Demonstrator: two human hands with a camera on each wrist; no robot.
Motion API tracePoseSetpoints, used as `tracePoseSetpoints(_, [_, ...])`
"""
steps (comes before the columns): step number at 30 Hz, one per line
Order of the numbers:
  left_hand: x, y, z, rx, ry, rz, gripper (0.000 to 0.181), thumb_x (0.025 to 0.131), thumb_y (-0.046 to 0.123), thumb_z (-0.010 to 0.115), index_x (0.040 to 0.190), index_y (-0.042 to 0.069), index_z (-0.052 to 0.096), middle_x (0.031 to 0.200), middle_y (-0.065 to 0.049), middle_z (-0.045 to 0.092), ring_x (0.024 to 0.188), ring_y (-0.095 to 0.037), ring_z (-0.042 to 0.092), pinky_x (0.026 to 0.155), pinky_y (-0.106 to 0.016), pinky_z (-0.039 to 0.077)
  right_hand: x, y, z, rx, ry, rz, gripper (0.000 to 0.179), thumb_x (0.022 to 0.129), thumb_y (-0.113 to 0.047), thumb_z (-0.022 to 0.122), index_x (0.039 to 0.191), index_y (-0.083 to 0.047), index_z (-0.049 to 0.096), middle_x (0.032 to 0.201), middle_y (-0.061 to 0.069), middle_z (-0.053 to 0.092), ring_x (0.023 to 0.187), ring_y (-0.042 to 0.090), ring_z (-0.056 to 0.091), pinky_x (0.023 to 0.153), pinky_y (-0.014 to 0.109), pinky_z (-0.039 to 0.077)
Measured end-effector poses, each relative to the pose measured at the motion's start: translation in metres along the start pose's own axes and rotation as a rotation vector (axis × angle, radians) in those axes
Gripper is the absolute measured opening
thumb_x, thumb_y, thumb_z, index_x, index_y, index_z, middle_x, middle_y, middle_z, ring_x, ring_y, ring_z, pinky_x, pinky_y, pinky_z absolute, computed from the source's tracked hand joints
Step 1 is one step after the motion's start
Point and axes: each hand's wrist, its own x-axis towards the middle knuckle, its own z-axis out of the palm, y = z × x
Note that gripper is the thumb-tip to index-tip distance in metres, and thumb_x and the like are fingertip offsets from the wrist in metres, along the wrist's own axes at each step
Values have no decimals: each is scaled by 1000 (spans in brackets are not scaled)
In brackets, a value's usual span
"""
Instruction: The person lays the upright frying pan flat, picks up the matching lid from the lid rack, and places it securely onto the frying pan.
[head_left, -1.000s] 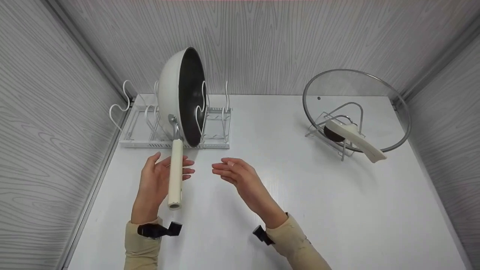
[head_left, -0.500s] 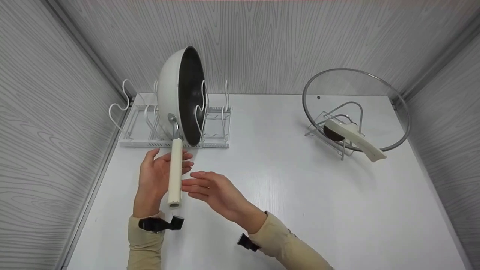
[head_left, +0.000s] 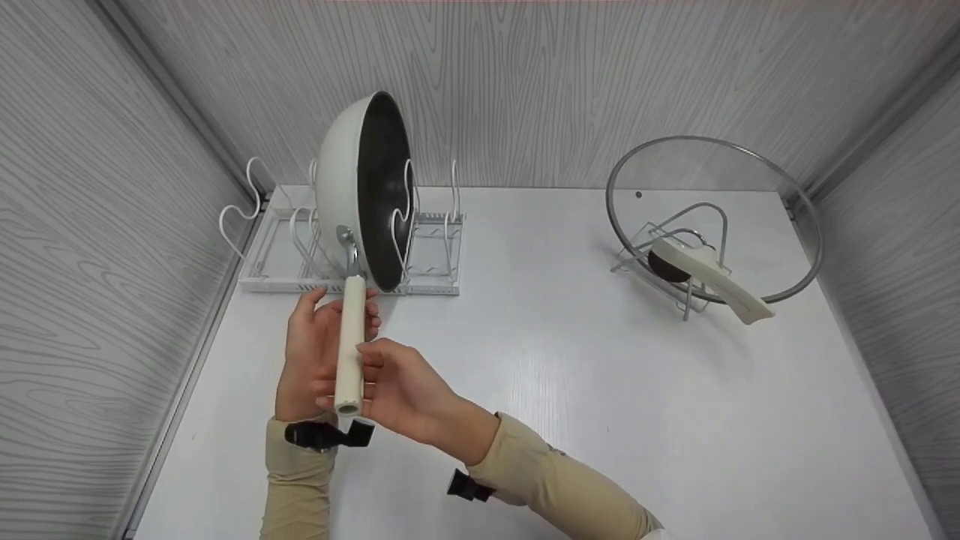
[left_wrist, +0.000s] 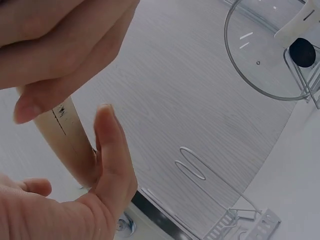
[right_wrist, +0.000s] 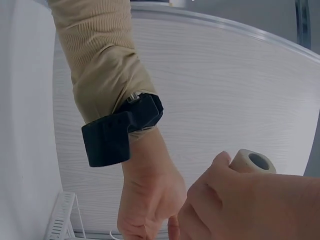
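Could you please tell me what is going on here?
A person's left hand is cupped behind the handle of a pan that stands on edge in a white rack. The right hand reaches across behind the handle nearer its free end, thumb at its side. Whether either hand grips it is unclear. A glass lid stands at the right in a wire stand.

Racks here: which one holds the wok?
The white rack on the left, where the wok stands on edge; the grey wire stand on the right holds a glass lid instead.
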Motion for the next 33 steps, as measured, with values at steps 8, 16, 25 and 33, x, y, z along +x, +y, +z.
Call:
tracePoseSetpoints(8, [14, 0, 9, 117, -101, 7, 48, 108, 34, 17, 108, -2, 49, 75, -8, 54, 60, -17, 58, 57, -26, 49, 16, 7, 8, 13, 21, 8, 14, 95, -14, 51, 103, -3, 51, 85, 6, 53, 71, 15, 54, 71, 26, 52])
tracePoseSetpoints(16, [18, -1, 15, 140, -68, -4, 25, 109, 19, 32, 96, 2, 46, 68, -6, 48, 56, -14, 52, 49, -22, 49, 18, 16, 8, -259, 0, -117, 13, 91, 2, 53, 102, -2, 47, 70, 5, 56, 54, 8, 56, 52, 21, 52])
tracePoseSetpoints(25, [16, -3, 22, 304, 58, 26, 20, 105, 11, 39, 88, 4, 46, 64, -3, 46, 53, -9, 45, 48, -18, 42, 19, 19, 3, -428, -2, -199, 25, 85, 2, 52, 109, -3, 48, 62, 4, 55, 49, 11, 53, 47, 22, 49])
tracePoseSetpoints(33, [20, -4, 28, 415, 89, 42, 28, 102, 8, 31, 74, 8, 38, 60, 1, 40, 49, -7, 41, 45, -18, 33, 20, 17, -1, -449, -90, -197, 15, 88, 3, 51, 101, -5, 46, 61, 3, 55, 48, 11, 53, 49, 24, 49])
